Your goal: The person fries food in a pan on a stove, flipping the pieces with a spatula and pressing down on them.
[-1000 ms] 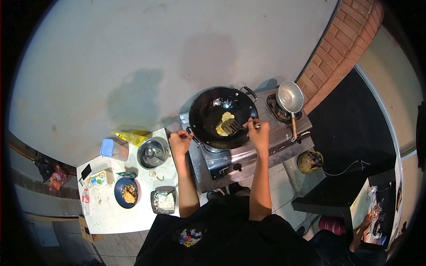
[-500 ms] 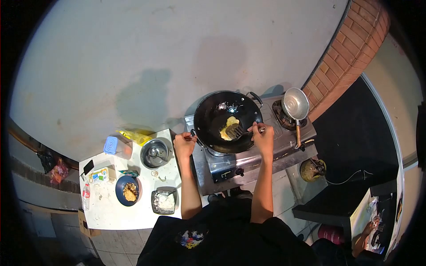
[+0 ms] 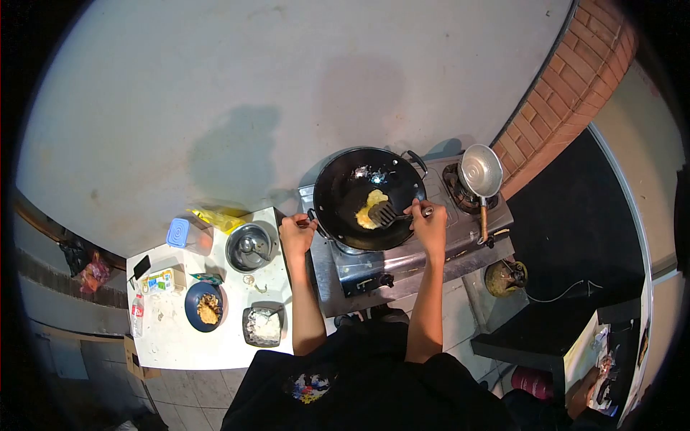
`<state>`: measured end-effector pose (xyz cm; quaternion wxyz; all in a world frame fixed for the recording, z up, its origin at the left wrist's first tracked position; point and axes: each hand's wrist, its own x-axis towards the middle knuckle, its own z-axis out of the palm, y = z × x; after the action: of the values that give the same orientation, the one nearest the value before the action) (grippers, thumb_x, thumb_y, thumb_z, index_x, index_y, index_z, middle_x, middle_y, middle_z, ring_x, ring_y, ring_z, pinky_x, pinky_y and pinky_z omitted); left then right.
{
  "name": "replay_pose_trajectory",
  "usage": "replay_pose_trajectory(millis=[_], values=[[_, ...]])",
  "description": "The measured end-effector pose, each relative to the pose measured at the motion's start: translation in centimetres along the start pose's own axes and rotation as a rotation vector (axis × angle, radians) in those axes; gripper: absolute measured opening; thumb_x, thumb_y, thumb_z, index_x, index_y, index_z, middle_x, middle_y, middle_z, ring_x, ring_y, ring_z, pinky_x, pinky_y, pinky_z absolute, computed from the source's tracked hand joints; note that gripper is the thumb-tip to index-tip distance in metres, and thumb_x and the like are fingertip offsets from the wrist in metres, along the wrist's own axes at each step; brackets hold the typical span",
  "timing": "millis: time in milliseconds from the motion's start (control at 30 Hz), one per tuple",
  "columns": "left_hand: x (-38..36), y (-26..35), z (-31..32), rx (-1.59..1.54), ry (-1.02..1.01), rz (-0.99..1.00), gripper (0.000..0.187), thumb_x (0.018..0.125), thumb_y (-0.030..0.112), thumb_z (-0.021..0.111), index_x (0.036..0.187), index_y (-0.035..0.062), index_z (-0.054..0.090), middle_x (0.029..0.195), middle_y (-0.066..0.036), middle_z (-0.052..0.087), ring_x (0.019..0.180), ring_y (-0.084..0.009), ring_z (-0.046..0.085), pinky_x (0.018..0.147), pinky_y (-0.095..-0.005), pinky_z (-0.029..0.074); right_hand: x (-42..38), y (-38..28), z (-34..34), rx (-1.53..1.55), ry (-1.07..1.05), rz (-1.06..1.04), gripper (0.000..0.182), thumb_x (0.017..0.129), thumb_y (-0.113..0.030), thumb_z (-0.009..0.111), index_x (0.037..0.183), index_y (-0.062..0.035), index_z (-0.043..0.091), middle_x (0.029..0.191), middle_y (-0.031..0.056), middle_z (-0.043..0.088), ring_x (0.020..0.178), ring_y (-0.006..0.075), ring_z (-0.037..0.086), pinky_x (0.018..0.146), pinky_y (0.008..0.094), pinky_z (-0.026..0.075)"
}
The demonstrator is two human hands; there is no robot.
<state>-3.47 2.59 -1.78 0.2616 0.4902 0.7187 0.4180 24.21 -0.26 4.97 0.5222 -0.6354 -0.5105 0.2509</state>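
1. Grey wall (image 3: 215, 86) stands behind a small white table (image 3: 180, 345), with a blue plate (image 3: 203, 306) and a metal bowl (image 3: 249, 247) on it.
2. Left hand (image 3: 296, 235) is closed on the wok handle.
3. Black wok (image 3: 368, 197) sits on the stove (image 3: 402, 258), yellow egg (image 3: 371, 206) inside.
4. Right hand (image 3: 430, 224) is gripped around the spatula (image 3: 388, 212), touching the egg. I think it is flipping time: slide under, then turn.

Small saucepan (image 3: 480, 171), blue plate (image 3: 203, 306), steel bowl (image 3: 249, 247).
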Motion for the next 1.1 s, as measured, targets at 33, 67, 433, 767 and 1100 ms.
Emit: replay_pose_trajectory(millis=[33,67,433,767,1100], values=[[0.0,0.0,0.0,0.001,0.001,0.008,0.030,0.070,0.013,0.080,0.093,-0.0036,0.070,0.080,-0.016,0.071,0.074,-0.0239,0.070,0.072,-0.0329,0.054,0.1,0.3,0.1,0.012,-0.001,-0.006,0.028,0.092,-0.014,0.058,0.072,0.0034,0.069,0.049,0.0077,0.058,0.042,0.0130,0.055,0.046,0.0289,0.041],[0.0,-0.1,0.0,0.001,0.003,0.006,0.030,0.070,0.013,0.080,0.093,-0.0036,0.070,0.080,-0.016,0.071,0.074,-0.0239,0.070,0.072,-0.0329,0.054,0.2,0.5,0.1,0.024,-0.001,-0.011,0.028,0.092,-0.014,0.058,0.072,0.0035,0.069,0.049,0.0075,0.057,0.042,0.0130,0.055,0.046,0.0288,0.041],[0.1,-1.2,0.5,-0.087,-0.009,-0.014,0.029,0.071,0.010,0.079,0.092,-0.0062,0.069,0.076,-0.012,0.070,0.069,-0.0169,0.067,0.068,-0.0286,0.052,2.3,-0.3,-0.1,-0.104,-0.049,-0.077,0.024,0.089,-0.015,0.062,0.074,0.0033,0.066,0.054,0.0140,0.055,0.048,0.0177,0.052,0.050,0.0330,0.039],[-2.2,-0.2,0.9,-0.044,0.077,-0.008,0.029,0.079,0.009,0.072,0.103,-0.0071,0.067,0.083,-0.014,0.071,0.076,-0.0178,0.068,0.072,-0.0286,0.052,5.1,-0.2,-0.6,-0.055,-0.141,-0.176,0.021,0.086,-0.013,0.065,0.073,0.0032,0.062,0.063,0.0165,0.062,0.052,0.0227,0.057,0.054,0.0334,0.042],[-3.6,0.6,2.1,-0.126,0.220,0.000,0.033,0.086,0.015,0.067,0.111,-0.0060,0.065,0.101,-0.020,0.070,0.090,-0.0213,0.069,0.081,-0.0312,0.052,5.9,-0.7,-1.5,0.029,-0.232,-0.201,0.020,0.088,-0.011,0.063,0.074,0.0037,0.061,0.060,0.0119,0.061,0.050,0.0119,0.050,0.052,0.0299,0.040]])
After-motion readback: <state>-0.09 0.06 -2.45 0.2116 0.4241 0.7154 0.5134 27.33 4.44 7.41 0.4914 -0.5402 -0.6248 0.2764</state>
